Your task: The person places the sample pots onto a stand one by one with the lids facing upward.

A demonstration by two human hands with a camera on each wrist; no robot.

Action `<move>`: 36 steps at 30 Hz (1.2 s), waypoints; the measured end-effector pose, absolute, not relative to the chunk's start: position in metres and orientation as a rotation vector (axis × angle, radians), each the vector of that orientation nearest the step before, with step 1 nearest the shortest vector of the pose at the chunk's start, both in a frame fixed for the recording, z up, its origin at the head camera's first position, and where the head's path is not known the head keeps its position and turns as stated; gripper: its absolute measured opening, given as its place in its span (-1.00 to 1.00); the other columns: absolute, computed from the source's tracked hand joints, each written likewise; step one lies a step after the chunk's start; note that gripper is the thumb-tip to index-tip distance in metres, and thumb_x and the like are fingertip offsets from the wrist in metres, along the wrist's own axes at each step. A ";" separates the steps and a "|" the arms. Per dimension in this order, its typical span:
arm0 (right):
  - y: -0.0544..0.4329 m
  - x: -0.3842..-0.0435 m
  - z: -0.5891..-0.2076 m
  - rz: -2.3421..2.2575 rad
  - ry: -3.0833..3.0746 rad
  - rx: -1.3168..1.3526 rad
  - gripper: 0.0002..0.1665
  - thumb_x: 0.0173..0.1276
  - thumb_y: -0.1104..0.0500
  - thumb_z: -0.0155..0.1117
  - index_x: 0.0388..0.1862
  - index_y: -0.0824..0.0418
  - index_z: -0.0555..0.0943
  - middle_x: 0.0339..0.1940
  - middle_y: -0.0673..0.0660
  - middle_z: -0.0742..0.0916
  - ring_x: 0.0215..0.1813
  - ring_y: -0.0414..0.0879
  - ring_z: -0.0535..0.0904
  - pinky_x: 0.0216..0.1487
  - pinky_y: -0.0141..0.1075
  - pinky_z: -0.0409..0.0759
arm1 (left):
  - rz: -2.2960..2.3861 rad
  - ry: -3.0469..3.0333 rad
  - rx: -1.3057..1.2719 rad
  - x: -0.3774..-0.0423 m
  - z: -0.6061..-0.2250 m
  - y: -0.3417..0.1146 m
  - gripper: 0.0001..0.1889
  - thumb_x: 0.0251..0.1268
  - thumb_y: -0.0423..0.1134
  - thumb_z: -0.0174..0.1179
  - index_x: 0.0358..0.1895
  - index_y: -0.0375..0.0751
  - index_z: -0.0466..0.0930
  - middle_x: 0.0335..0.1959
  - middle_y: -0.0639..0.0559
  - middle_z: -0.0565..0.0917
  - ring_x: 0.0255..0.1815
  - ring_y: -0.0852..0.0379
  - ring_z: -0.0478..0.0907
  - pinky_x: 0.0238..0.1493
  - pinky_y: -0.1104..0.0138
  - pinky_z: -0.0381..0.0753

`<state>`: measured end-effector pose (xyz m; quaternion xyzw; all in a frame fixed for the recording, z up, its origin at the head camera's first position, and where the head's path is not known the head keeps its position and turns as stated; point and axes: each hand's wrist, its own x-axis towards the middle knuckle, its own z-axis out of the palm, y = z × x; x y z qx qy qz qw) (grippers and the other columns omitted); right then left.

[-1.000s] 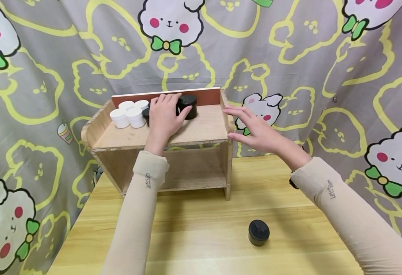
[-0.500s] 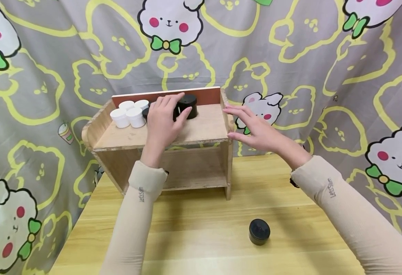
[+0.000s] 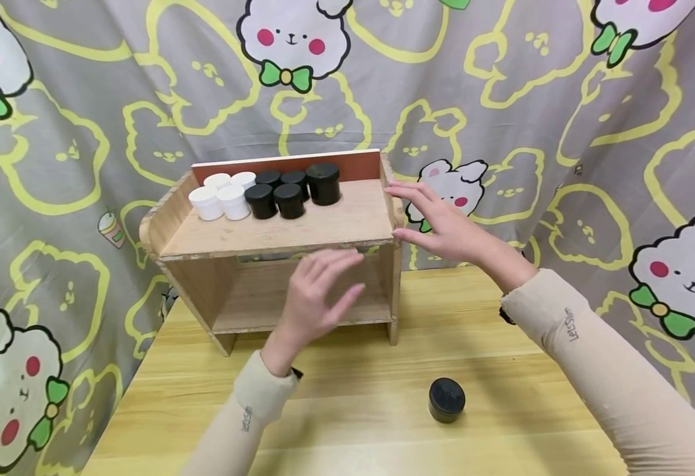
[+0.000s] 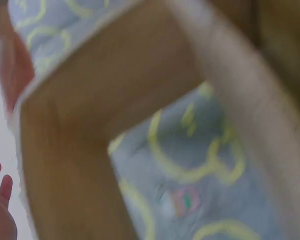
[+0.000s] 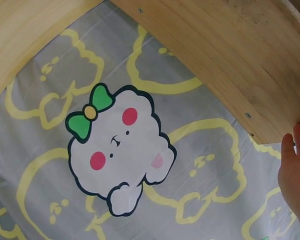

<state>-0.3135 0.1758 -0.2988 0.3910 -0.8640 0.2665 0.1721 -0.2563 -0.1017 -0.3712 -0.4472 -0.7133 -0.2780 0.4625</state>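
My left hand (image 3: 318, 297) hangs in front of the small wooden shelf (image 3: 282, 235), fingers apart and relaxed, with nothing in it. In the left wrist view, fingertips of that hand (image 4: 1, 210) show at the lower left edge. My right hand (image 3: 445, 225) touches the shelf's right side with its fingertips; the right wrist view catches part of this hand (image 5: 296, 172) against the wooden side panel (image 5: 240, 65). Along the top board stand several white jars (image 3: 234, 202), then several small black jars (image 3: 262, 201) and one larger black jar (image 3: 324, 185) on their right.
Another black jar (image 3: 446, 400) stands on the wooden table (image 3: 347, 423), in front and to the right of the shelf. A reddish back strip (image 3: 359, 168) borders the top board. Behind everything hangs a grey patterned curtain (image 3: 383, 86).
My left hand has left the small black jars on the top board and come down toward me, uncovering them. My right hand has stayed at the shelf's side.
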 end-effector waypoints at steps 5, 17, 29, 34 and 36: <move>0.177 -0.311 -0.298 0.739 -2.454 1.118 -0.15 0.47 0.01 0.38 0.64 -0.03 0.24 0.68 0.03 0.25 0.60 0.12 0.29 0.46 0.20 0.40 | -0.698 -2.018 -1.220 -0.240 -0.419 -0.088 -0.45 0.35 0.01 0.34 0.31 -0.19 0.57 0.22 -0.08 0.69 0.24 0.00 0.61 0.37 0.14 0.54; 0.179 -0.314 -0.292 0.707 -2.480 1.128 -0.11 0.44 -0.02 0.41 0.65 -0.07 0.23 0.66 0.06 0.28 0.54 0.10 0.37 0.35 0.14 0.50 | -0.821 -2.752 -1.432 -0.222 -0.490 -0.046 -0.27 0.45 0.21 0.22 0.56 -0.01 0.30 0.45 0.09 0.49 0.38 0.16 0.50 0.41 0.22 0.51; 0.178 -0.315 -0.293 0.715 -2.469 1.134 -0.10 0.43 0.00 0.43 0.65 -0.06 0.23 0.67 0.05 0.27 0.58 0.10 0.31 0.41 0.15 0.45 | -0.755 -2.796 -1.669 -0.222 -0.518 -0.014 -0.15 0.33 0.21 0.36 0.57 -0.05 0.27 0.46 0.10 0.48 0.37 0.23 0.50 0.38 0.41 0.46; 0.178 -0.317 -0.295 0.724 -2.478 1.137 -0.11 0.45 -0.01 0.41 0.65 -0.03 0.23 0.68 0.04 0.25 0.59 0.11 0.30 0.42 0.18 0.43 | -0.662 -2.797 -1.730 -0.219 -0.526 -0.003 -0.15 0.33 0.23 0.34 0.57 -0.03 0.27 0.47 0.13 0.47 0.42 0.28 0.44 0.44 0.44 0.38; 0.178 -0.317 -0.296 0.730 -2.486 1.134 -0.11 0.45 -0.01 0.41 0.65 -0.04 0.22 0.69 0.03 0.24 0.59 0.10 0.30 0.42 0.17 0.44 | -0.624 -2.797 -1.746 -0.218 -0.528 0.000 -0.15 0.34 0.24 0.33 0.58 -0.02 0.27 0.47 0.15 0.46 0.45 0.28 0.41 0.47 0.43 0.35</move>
